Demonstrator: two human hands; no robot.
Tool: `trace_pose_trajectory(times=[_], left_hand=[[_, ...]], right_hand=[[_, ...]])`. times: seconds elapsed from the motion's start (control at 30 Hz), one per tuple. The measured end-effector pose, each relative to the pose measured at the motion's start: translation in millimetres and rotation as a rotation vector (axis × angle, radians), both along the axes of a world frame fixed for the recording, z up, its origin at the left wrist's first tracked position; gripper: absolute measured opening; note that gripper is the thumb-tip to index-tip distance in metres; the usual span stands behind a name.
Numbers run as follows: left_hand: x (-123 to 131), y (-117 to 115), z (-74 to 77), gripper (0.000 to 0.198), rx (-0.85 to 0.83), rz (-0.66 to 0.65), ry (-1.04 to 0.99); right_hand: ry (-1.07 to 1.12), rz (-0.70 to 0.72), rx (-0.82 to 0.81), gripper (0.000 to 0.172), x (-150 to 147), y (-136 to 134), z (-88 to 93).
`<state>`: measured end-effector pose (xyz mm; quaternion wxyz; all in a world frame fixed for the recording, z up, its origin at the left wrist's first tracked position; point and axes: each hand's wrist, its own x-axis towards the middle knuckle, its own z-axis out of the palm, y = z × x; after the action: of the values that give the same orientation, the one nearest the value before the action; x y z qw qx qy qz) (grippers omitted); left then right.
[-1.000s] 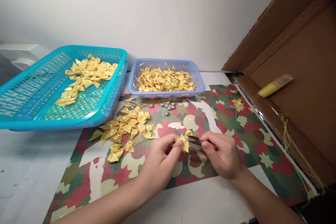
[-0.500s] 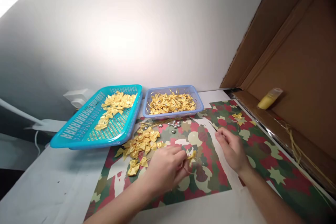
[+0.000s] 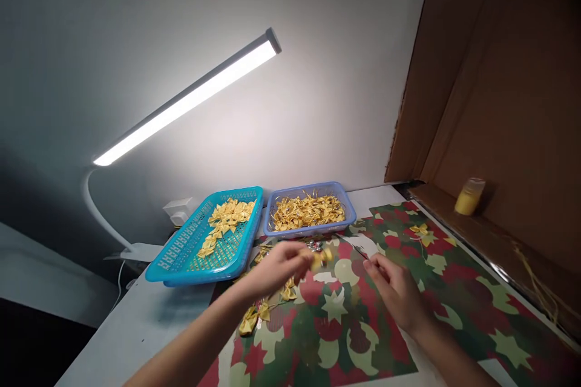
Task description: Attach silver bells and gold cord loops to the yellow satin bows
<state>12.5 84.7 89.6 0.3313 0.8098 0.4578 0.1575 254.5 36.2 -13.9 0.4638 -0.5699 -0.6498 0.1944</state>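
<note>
My left hand [image 3: 284, 269] is closed and pinches a yellow ribbon bow [image 3: 323, 256], smeared by motion, over the patterned sheet. Small silver beads [image 3: 315, 246] lie just behind that bow, partly covered by it. Under and beside the left wrist are several loose yellow bows [image 3: 249, 319], half hidden by the arm. My right hand [image 3: 394, 287] is closed around a thin, dark, pointed tool [image 3: 360, 251]. Its tip points up and left, apart from the bow; the exact kind of tool is too small to make out.
A teal basket [image 3: 200, 275] with yellow bows stands at the left. Behind the hands, a blue-violet basket [image 3: 313, 231] holds many bows with gold ties. A lit lamp [image 3: 190, 97] hangs over them. Cardboard [image 3: 503, 103] walls the right side, with a small yellow-filled jar [image 3: 470, 196] on its ledge.
The view has tilted up, bringing the lamp into sight. My left hand has moved with the bow toward the silver beads. My right hand keeps the pointed tool.
</note>
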Motion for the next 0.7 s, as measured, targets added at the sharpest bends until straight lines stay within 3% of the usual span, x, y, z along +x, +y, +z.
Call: trace_pose_trajectory(times=[0.13,0.17,0.23,0.3,0.37,0.47,0.53,0.7], left_hand=[[0.9,63.0,6.7,0.037,0.225,0.233,0.146],[1.6,79.5,7.1,0.029,0.257,0.266,0.196],[3.3,109.3,6.8,0.031,0.306,0.304,0.286],[5.0,131.9,6.1,0.031,0.35,0.338,0.353],[5.7,145.2,6.1,0.032,0.412,0.382,0.393],[4.1,147.4,7.3,0.035,0.565,0.442,0.405],[-0.2,136.9,7.5,0.034,0.669,0.432,0.39],[-29.2,70.2,-7.7,0.02,0.784,0.24,0.328]], right_hand=[[-0.247,-0.057,-0.091,0.038,-1.8,3.5,-3.7],[-0.306,-0.071,-0.12,0.034,-1.9,4.3,-4.4],[-0.379,-0.09,-0.16,0.02,-1.4,6.0,-6.3],[-0.42,-0.087,-0.175,0.008,0.0,7.9,-9.0],[-0.458,-0.07,-0.174,0.008,1.8,10.0,-12.3],[-0.498,-0.041,-0.149,0.01,3.3,12.9,-16.8],[-0.516,-0.033,-0.135,0.011,3.1,14.0,-19.3],[-0.544,-0.065,-0.133,0.013,2.0,14.1,-24.5]])
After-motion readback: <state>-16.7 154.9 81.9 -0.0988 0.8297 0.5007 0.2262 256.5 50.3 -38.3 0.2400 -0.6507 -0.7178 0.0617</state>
